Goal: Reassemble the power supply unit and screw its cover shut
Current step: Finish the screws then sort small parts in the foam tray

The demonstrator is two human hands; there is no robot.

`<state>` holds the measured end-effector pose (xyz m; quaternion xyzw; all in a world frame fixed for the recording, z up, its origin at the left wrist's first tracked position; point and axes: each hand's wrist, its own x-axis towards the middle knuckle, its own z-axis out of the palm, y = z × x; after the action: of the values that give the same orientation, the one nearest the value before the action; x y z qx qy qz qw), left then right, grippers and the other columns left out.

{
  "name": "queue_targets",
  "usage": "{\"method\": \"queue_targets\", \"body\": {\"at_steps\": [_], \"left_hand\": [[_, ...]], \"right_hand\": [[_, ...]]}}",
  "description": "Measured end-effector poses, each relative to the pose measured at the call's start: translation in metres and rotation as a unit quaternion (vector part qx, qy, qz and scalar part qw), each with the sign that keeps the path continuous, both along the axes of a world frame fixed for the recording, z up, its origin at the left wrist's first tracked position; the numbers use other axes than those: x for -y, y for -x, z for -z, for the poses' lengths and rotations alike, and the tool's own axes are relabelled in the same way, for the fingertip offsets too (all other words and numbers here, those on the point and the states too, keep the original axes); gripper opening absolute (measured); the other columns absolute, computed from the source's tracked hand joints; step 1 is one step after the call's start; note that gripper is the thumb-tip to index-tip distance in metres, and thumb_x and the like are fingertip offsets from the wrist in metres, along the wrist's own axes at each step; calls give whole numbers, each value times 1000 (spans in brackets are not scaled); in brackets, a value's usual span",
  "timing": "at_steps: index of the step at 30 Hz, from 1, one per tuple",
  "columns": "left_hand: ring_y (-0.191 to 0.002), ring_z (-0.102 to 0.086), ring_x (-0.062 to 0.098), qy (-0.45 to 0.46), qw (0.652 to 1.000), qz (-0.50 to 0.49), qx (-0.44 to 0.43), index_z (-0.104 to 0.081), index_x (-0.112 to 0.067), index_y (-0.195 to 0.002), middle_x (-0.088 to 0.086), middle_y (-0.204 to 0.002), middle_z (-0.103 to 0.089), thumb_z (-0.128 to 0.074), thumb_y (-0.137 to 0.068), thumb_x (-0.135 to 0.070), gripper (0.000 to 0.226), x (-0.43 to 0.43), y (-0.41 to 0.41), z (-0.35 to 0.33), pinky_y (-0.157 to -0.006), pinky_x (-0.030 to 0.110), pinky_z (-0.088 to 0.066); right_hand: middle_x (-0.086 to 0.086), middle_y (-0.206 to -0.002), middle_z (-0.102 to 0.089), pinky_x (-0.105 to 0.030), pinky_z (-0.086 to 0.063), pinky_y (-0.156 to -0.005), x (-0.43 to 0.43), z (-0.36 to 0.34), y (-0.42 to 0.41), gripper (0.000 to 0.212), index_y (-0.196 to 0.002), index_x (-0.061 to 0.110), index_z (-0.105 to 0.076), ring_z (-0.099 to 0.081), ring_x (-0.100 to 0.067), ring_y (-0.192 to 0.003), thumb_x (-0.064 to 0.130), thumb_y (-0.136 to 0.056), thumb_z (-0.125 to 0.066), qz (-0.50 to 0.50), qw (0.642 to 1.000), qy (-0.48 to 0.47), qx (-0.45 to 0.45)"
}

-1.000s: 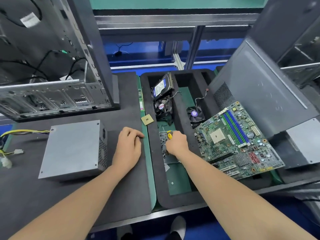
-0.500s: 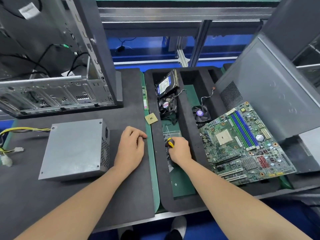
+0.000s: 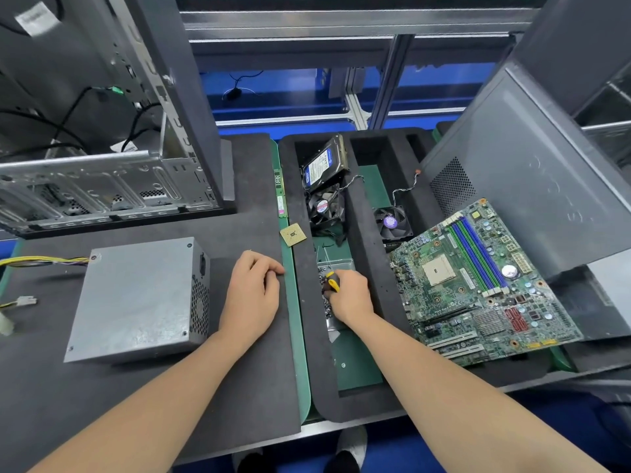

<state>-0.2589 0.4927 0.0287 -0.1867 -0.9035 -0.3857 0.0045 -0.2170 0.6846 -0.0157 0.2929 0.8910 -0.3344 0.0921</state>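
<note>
Right hand [image 3: 351,295] grips a yellow-and-black screwdriver handle [image 3: 332,283]; left hand [image 3: 254,295], at its nine o'clock, rests loosely curled, holding nothing, beside the grey metal power supply box [image 3: 136,298].

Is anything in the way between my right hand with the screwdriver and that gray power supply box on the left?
Yes. The left hand rests on the black mat directly between the right hand, which grips the screwdriver in the foam tray, and the power supply unit. The tray's left wall also stands between them.

computer repair workshop: motherboard [image 3: 478,285], gutted pc case [image 3: 102,186], foam parts tray [image 3: 365,268]
</note>
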Motion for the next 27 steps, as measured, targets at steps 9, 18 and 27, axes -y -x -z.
{"method": "queue_targets", "body": {"at_steps": [9,18,27], "left_hand": [[-95,-55,12,-7,1000,1,-1,-69,-18,-92,-10,-100,-52,-56,-95,2,24,0,-1,-1,-86,24,-44],[-94,-54,11,-6,1000,-2,5,-68,-20,-91,-11,-99,-51,-56,-96,1,24,0,0,0,-83,19,-41],[-93,-53,5,-4,1000,0,-1,-68,-22,-91,-13,-99,-49,-56,-96,0,25,0,1,2,-82,13,-37]], "right_hand": [[-15,-106,-60,-24,-30,-51,1,-2,3,14,-89,14,-57,-51,-25,-79,5,-91,-68,45,999,23,-16],[-15,-101,-73,-29,-49,-70,-3,0,-1,10,-92,2,-76,-68,-30,-91,-3,-89,-68,23,999,45,1],[-14,-104,-72,-38,-58,-86,-4,0,-2,9,-97,3,-73,-69,-30,-97,0,-90,-75,-7,999,50,-4]]}}
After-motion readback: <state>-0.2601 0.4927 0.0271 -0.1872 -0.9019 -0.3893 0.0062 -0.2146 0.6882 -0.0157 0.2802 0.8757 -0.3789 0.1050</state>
